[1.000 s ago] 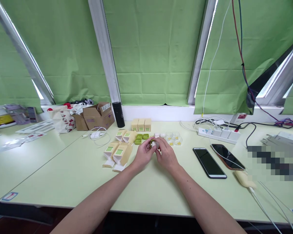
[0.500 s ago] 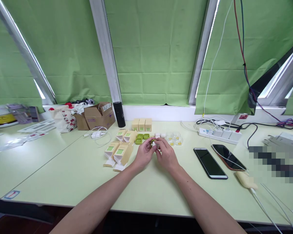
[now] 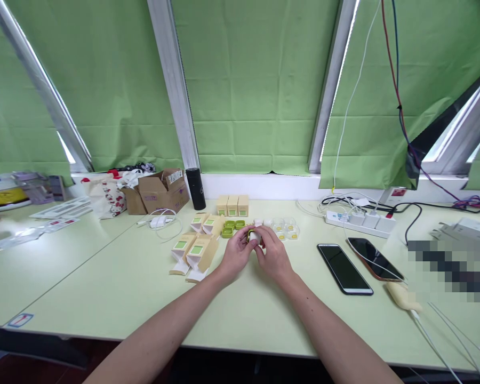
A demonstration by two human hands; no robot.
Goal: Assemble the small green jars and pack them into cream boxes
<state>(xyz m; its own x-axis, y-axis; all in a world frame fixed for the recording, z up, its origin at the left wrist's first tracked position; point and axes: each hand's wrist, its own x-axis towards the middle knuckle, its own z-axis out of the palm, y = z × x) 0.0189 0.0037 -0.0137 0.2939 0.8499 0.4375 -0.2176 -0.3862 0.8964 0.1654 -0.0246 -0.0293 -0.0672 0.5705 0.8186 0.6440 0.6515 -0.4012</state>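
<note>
Hold the small white piece between your left hand and right hand, at the middle of the worktop. It sits near and right of the green cups. The left grip is closed on the piece from the left, beside a green edge; the right grip is closed on it from the right, with the thumbs close together at the near side.

For good handling, steady the piece with the left hand and make fine adjustments with the right. Apply light, even pressure; a hard squeeze could tilt or mark it. Work clear of the open boxes at left and the clear tray at far right.

Your fingers cover most of the piece, so you cannot confirm its full shape or whether the green edge is a separate part. Contact between your hands and the worktop cannot be judged. Your forearms are cut off at the near edge, and a blocked-out patch hides items at far right.
</note>
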